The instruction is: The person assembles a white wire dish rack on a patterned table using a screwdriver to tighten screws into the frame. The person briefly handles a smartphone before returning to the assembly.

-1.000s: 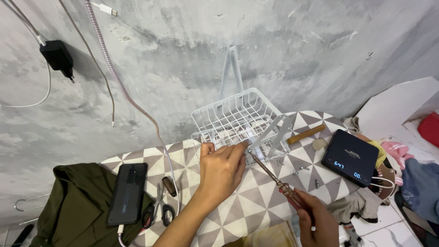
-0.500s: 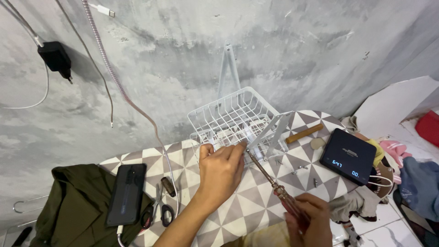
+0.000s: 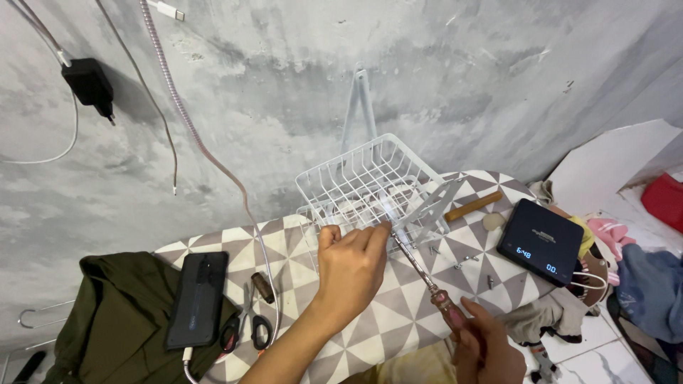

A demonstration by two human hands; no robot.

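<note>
Item: white wire basket (image 3: 370, 181), centre of frame, on a triangle-patterned board (image 3: 284, 245). Likely light, stiff, open-meshed; best gripped at the rim wires. Left hand (image 3: 352, 267) pinches the front rim, steadying it. Right hand (image 3: 487, 348), lower right, is clenched around the handle of a screwdriver (image 3: 420, 270), whose tip meets a basket bracket. Loose screws (image 3: 473, 259) lie just beside.

Home room, ironing board (image 3: 235, 245), strewn clothes (image 3: 651, 284)
</note>
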